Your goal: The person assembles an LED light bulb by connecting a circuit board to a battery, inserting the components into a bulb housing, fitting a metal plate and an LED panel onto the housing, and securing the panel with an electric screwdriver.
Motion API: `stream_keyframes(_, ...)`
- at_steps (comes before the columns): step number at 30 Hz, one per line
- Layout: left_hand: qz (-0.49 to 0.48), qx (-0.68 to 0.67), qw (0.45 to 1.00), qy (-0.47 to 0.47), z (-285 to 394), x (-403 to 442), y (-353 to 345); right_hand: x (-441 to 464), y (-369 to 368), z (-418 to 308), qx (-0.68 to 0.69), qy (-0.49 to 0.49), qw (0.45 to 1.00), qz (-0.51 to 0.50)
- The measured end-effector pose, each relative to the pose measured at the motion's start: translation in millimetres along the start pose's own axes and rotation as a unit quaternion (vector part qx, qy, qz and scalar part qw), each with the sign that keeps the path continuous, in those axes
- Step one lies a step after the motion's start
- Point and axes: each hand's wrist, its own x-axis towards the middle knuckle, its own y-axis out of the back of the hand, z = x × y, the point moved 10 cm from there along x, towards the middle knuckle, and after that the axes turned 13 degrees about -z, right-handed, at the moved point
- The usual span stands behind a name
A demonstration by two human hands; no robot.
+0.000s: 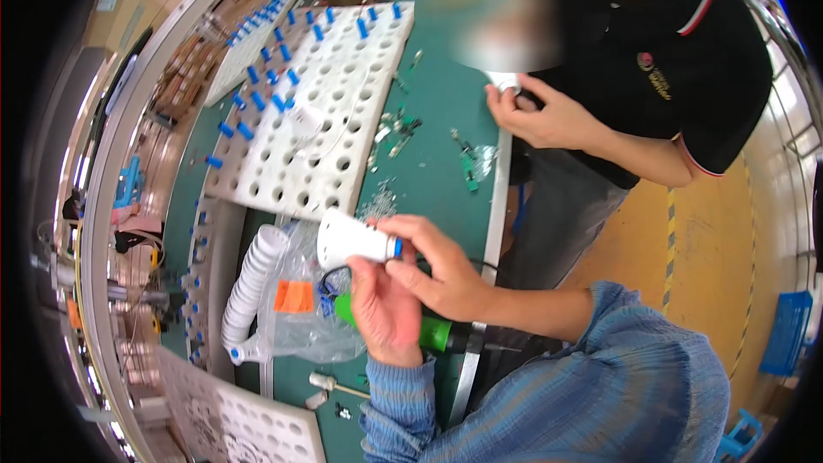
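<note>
A long green surface (pixel 429 180) carried the workplace, with a co-worker (pixel 617 86) in a black shirt across it, a white piece in hand. A perforated white board (pixel 283 173) held blue-ended pieces (pixel 244 130) upright in its holes, apparently so that each stayed separate and easy to pick. A clear plastic bag (pixel 330 339) lay beside a nested stack of white cups (pixel 253 279), likely nested to save room. A green-bodied tool (pixel 435 334) rested under the left wrist, within reach. The left grip (pixel 386 309), palm up, was closed around a white flared housing (pixel 347 240) above the surface, seemingly to steady it, while the right grip (pixel 446 273) pinched its narrow end at a blue ring (pixel 394 248), probably for finer control. Small clear parts (pixel 379 201) lay loose near the board's edge.
</note>
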Motion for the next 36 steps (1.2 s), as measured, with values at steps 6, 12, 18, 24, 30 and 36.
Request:
stream_keyframes(6, 0.006, 0.033, 0.999, -0.02, 9.9, -5.6, -4.7, -0.1, -5.9, -2.5, 0.019, 0.013, 1.0, -0.011)
stream_keyframes(12, 0.002, 0.033, 0.999, -0.024, 17.7, -13.4, -5.5, -1.2, -14.0, -6.3, 0.015, 0.01, 0.999, -0.033)
stream_keyframes(18, -0.036, -0.06, 0.997, -0.029, 23.7, -16.8, -5.9, -1.6, -30.1, 7.2, 0.208, -0.064, 0.973, -0.082)
stream_keyframes(24, -0.069, -0.152, 0.986, -0.011, 37.0, -29.4, -20.0, 1.6, -38.0, 27.0, 0.31, -0.114, 0.94, -0.086)
stream_keyframes(30, -0.082, -0.203, 0.975, -0.035, 63.4, -58.6, -26.0, -11.4, -19.3, 52.7, 0.37, -0.233, 0.899, -0.027)
stream_keyframes(36, -0.074, -0.277, 0.958, -0.01, 49.2, -61.5, -7.8, 1.9, -18.6, -22.8, 0.054, 0.002, 0.997, -0.048)
